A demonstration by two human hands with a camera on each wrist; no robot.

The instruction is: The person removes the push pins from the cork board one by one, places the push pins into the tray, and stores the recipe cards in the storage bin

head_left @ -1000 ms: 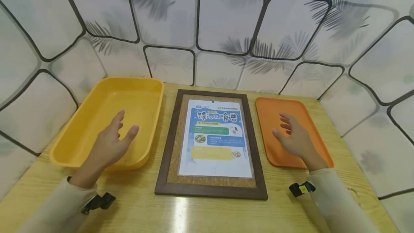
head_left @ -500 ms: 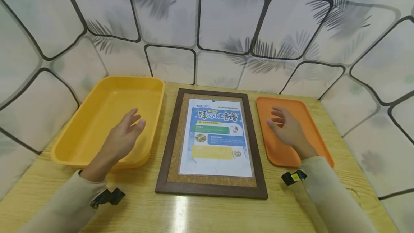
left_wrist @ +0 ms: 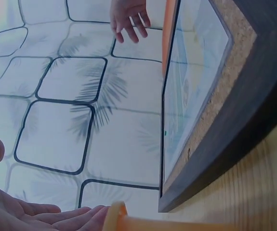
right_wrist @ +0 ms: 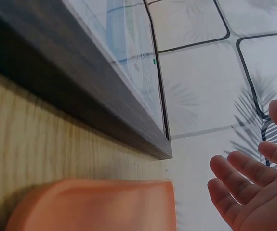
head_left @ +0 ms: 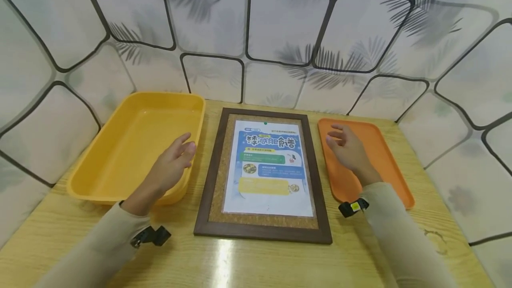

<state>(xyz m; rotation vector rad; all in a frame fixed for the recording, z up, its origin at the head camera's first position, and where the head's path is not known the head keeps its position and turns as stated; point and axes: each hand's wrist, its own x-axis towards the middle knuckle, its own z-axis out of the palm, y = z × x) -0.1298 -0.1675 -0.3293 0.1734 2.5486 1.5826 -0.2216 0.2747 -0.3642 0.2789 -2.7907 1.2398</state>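
Note:
A dark wooden frame [head_left: 206,192] with a cork border and a blue and white printed sheet [head_left: 267,168] lies flat on the table between my hands. My left hand [head_left: 173,163] hovers open over the right rim of a deep yellow tray [head_left: 120,146], fingers pointing toward the frame. My right hand [head_left: 345,148] hovers open over the left part of a flat orange tray [head_left: 384,159], fingers spread and holding nothing. In the left wrist view the frame [left_wrist: 234,125] and my left hand's fingertips [left_wrist: 56,214] show; in the right wrist view the frame [right_wrist: 71,91] and my right hand's open fingers [right_wrist: 244,183].
The light wooden table [head_left: 248,261] ends at a patterned wall [head_left: 280,34] behind and beside the trays. Both trays hold nothing. A green pin [head_left: 264,123] sits at the sheet's top edge. Small black devices sit on both wrists.
Both hands moved forward and inward toward the frame: the left from the yellow tray's middle to its right rim, the right to the orange tray's left far part.

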